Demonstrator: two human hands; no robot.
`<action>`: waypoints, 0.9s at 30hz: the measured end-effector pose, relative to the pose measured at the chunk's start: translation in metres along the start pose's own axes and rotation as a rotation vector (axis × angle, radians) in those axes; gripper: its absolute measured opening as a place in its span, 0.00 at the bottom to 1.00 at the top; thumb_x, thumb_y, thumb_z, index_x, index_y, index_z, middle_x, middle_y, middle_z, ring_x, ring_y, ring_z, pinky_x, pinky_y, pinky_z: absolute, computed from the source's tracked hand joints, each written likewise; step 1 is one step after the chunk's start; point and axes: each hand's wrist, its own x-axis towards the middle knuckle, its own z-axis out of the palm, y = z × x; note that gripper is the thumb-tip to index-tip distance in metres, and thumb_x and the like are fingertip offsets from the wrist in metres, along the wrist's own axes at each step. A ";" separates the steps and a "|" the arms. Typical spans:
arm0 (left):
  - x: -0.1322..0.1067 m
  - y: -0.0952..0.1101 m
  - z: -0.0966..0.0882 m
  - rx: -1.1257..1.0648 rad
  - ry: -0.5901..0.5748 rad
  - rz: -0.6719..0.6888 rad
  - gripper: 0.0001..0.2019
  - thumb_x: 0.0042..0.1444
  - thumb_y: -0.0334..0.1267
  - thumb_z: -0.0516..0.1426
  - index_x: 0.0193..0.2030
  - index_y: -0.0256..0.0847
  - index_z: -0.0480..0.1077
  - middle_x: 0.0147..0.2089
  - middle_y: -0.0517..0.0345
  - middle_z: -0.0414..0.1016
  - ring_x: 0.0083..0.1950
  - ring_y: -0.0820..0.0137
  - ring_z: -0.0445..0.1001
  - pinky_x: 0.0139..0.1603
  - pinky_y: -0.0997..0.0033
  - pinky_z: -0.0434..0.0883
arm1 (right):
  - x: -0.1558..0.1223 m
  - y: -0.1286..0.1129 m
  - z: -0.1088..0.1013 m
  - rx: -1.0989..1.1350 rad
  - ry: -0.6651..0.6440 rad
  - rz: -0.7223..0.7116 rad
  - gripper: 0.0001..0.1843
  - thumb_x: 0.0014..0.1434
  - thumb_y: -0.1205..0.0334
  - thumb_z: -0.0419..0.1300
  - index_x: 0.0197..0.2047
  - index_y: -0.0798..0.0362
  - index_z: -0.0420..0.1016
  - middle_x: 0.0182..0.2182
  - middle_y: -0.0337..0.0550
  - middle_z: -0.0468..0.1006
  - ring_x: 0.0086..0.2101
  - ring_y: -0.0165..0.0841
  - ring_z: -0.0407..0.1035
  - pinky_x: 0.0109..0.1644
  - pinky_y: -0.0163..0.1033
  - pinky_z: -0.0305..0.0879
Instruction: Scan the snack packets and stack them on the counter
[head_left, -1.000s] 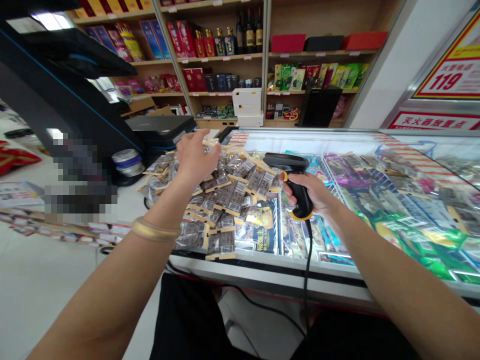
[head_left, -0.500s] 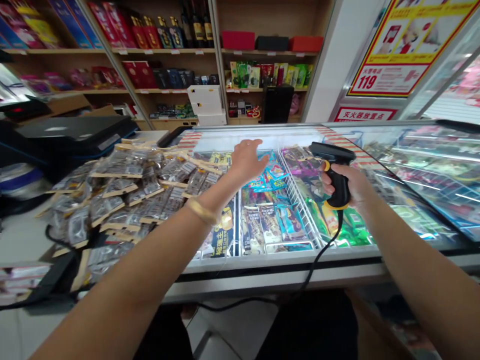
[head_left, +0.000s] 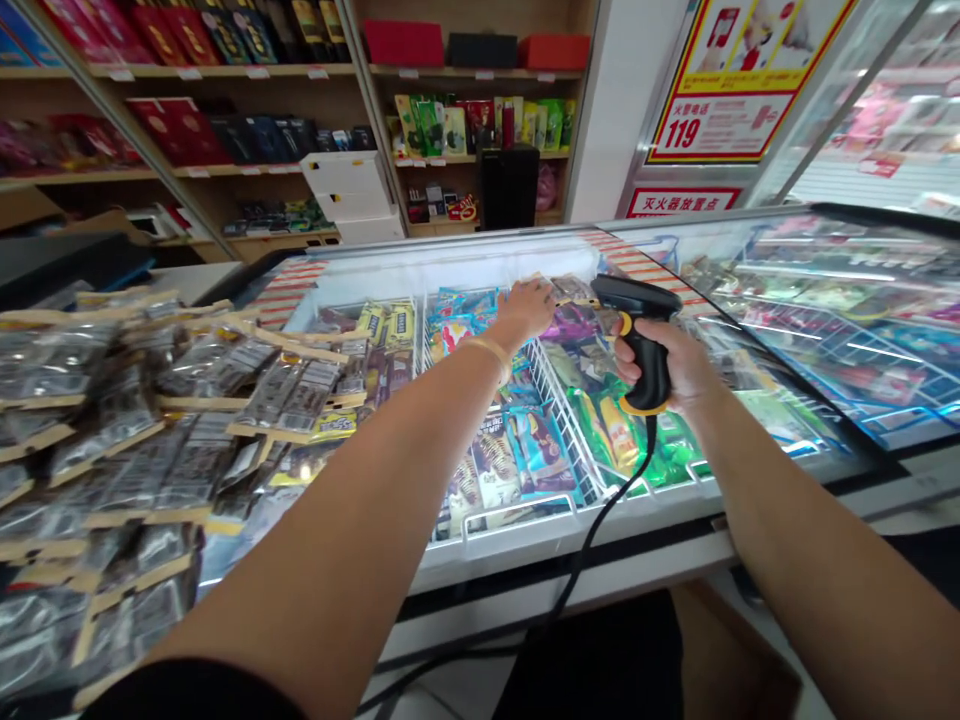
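My right hand (head_left: pixel 679 365) is wrapped round the grip of a black and yellow barcode scanner (head_left: pixel 646 350), its head pointing left over the freezer. From the grip a black cable (head_left: pixel 592 545) runs down and to the left. My left hand (head_left: pixel 527 305), with a yellowish bangle (head_left: pixel 491 355) at the wrist, reaches to the back of the open chest freezer. Its fingers look stretched out, at the clear packets (head_left: pixel 571 289) above some purple packs (head_left: pixel 574 325). Whether the fingertips touch the packets I cannot tell. Blue ice-cream packs (head_left: pixel 540 445) lie in the basket below that arm.
Many clear packets with tan card strips (head_left: pixel 195 450) are heaped on the left. White wire dividers (head_left: pixel 562 420) split the freezer, and a sliding glass lid (head_left: pixel 810 330) covers its right part. Stocked shelves (head_left: pixel 480 155) stand behind.
The view has shifted right and closer to the freezer. My left hand has moved right and farther back, from over the blue packs to the clear packets. The right hand still holds the scanner.
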 end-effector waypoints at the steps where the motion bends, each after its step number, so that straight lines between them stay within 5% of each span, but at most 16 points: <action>1: -0.002 -0.001 -0.001 0.023 -0.022 -0.001 0.11 0.61 0.33 0.56 0.46 0.45 0.78 0.57 0.48 0.79 0.62 0.58 0.73 0.68 0.53 0.62 | 0.000 0.000 0.001 -0.001 0.000 -0.001 0.18 0.48 0.49 0.69 0.38 0.49 0.71 0.21 0.35 0.67 0.18 0.29 0.58 0.21 0.38 0.56; 5: -0.019 -0.005 -0.019 0.243 -0.130 0.018 0.13 0.65 0.40 0.54 0.43 0.42 0.80 0.51 0.44 0.82 0.56 0.52 0.77 0.60 0.50 0.68 | -0.001 -0.001 0.006 0.018 0.009 -0.006 0.19 0.47 0.49 0.70 0.38 0.50 0.72 0.20 0.35 0.67 0.18 0.28 0.57 0.21 0.37 0.54; 8: -0.033 -0.010 -0.033 0.303 -0.083 -0.001 0.10 0.61 0.42 0.60 0.43 0.43 0.82 0.45 0.47 0.84 0.51 0.55 0.79 0.54 0.57 0.71 | -0.003 -0.001 0.010 0.037 0.015 -0.005 0.20 0.45 0.50 0.71 0.37 0.51 0.72 0.20 0.34 0.67 0.17 0.27 0.57 0.20 0.36 0.54; 11: -0.042 -0.014 -0.038 0.219 -0.019 -0.065 0.11 0.55 0.33 0.64 0.45 0.40 0.82 0.45 0.48 0.84 0.49 0.58 0.80 0.53 0.62 0.72 | -0.005 0.000 0.014 0.040 0.001 0.004 0.20 0.45 0.51 0.72 0.37 0.51 0.72 0.20 0.34 0.68 0.17 0.27 0.57 0.20 0.36 0.54; 18: -0.050 -0.007 -0.042 0.205 0.011 -0.117 0.05 0.58 0.32 0.60 0.37 0.37 0.79 0.45 0.42 0.82 0.57 0.54 0.77 0.58 0.59 0.72 | -0.009 0.003 0.013 -0.001 -0.028 -0.002 0.20 0.47 0.50 0.72 0.36 0.49 0.70 0.21 0.36 0.68 0.17 0.29 0.58 0.20 0.38 0.54; 21: -0.054 -0.004 -0.046 0.174 0.104 -0.232 0.21 0.52 0.30 0.65 0.54 0.35 0.73 0.57 0.34 0.77 0.65 0.50 0.71 0.58 0.57 0.71 | -0.009 0.005 0.013 0.005 -0.021 0.004 0.20 0.47 0.50 0.72 0.37 0.49 0.71 0.21 0.36 0.68 0.18 0.29 0.59 0.21 0.37 0.55; 24: -0.056 -0.007 -0.048 0.019 0.137 -0.376 0.36 0.47 0.29 0.69 0.63 0.35 0.64 0.62 0.30 0.74 0.62 0.49 0.74 0.54 0.57 0.71 | -0.008 0.006 0.014 0.003 -0.020 0.011 0.20 0.46 0.49 0.72 0.35 0.49 0.70 0.21 0.36 0.69 0.18 0.29 0.59 0.21 0.37 0.55; 27: -0.060 -0.013 -0.053 -0.183 0.124 -0.412 0.26 0.47 0.30 0.68 0.54 0.36 0.71 0.56 0.37 0.79 0.56 0.53 0.78 0.52 0.59 0.71 | -0.009 0.008 0.017 0.013 -0.029 0.030 0.19 0.46 0.50 0.71 0.34 0.48 0.69 0.21 0.35 0.69 0.18 0.29 0.58 0.21 0.38 0.55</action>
